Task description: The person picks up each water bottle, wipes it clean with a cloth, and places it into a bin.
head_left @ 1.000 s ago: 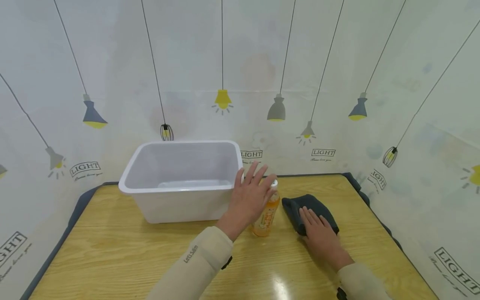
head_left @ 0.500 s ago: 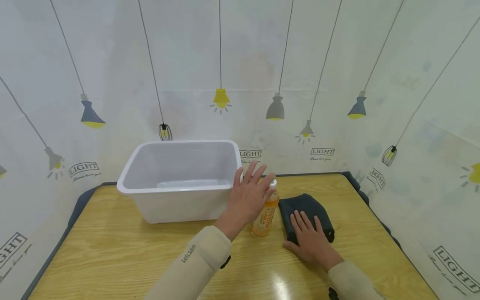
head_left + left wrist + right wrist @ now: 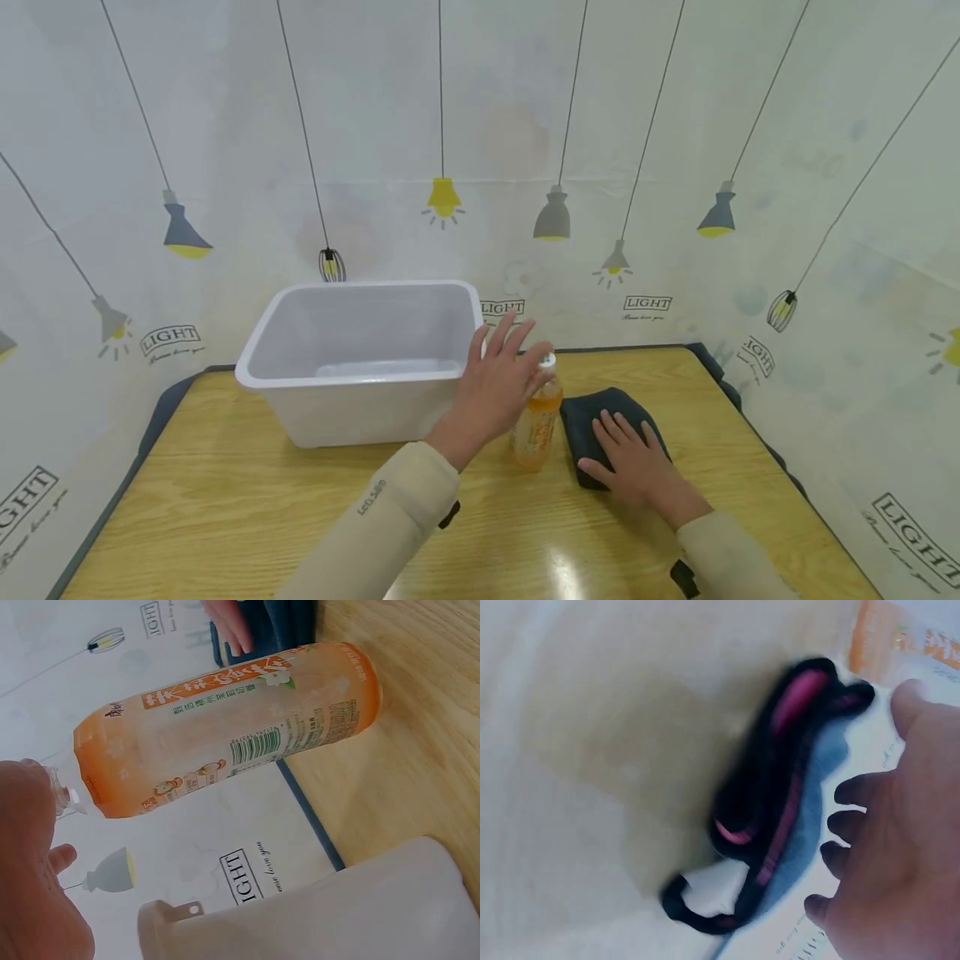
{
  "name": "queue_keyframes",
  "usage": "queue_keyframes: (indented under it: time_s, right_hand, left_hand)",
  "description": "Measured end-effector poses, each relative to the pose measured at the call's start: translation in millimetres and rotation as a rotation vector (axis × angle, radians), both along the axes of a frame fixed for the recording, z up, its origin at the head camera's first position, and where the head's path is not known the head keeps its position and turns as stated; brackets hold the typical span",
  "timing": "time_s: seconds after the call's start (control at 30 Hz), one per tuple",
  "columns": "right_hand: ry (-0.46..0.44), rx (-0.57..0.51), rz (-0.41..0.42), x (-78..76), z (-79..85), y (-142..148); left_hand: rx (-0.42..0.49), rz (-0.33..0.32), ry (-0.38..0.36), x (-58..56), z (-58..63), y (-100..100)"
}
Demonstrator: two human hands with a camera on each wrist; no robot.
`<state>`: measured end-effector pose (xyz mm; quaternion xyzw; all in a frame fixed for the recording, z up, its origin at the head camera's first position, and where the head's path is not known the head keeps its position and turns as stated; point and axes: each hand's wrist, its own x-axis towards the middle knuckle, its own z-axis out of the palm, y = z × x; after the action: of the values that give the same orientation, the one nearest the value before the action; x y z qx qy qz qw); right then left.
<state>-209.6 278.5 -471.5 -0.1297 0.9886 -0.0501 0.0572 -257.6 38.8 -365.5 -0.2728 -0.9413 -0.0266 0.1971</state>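
Observation:
A plastic drink bottle point(image 3: 225, 727) with an orange printed label and orange contents stands close to the white bin in the head view. My left hand point(image 3: 495, 383) holds it at the neck, its other fingers spread; the hand covers most of the cap in the left wrist view. To the right lies a folded dark blue cloth item point(image 3: 588, 429). Black edging point(image 3: 739, 787), a pink inside and a loop show on it in the right wrist view, blurred. My right hand point(image 3: 637, 467) is spread flat over its near side in the head view.
A white plastic bin point(image 3: 360, 412) stands at the back left, beside my left hand. Bare wooden tabletop point(image 3: 247, 517) runs along the front. Behind the table hangs a backdrop point(image 3: 495, 100) printed with lamps.
The cloth item shifted a little left, then slightly back right, with my right hand moving over it. The bottle's base has swung slightly right; my left hand stayed at its neck.

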Motion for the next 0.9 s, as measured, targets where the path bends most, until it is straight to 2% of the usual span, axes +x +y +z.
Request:
queue_keyframes:
  time_s: [0.13,0.27,0.5,0.7,0.9]
  right_hand:
    - [0.062,0.01,-0.026,-1.8,16.2,10]
    - [0.101,0.057,-0.048,-8.3,33.9,21]
    - [0.122,0.085,-0.031,-21.8,70.0,27]
    - [0.108,0.096,-0.022,-35.6,89.8,13]
    - [0.101,0.079,0.019,-43.6,107.0,-20]
  left_hand:
    - [0.055,-0.005,0.02,-1.0,13.9,0]
    - [0.122,-0.028,0.055,-1.4,34.3,-2]
    - [0.245,-0.067,0.107,-1.9,84.9,-10]
    - [0.329,-0.062,0.131,-1.7,126.2,-29]
    - [0.378,-0.009,0.179,-6.4,155.2,-60]
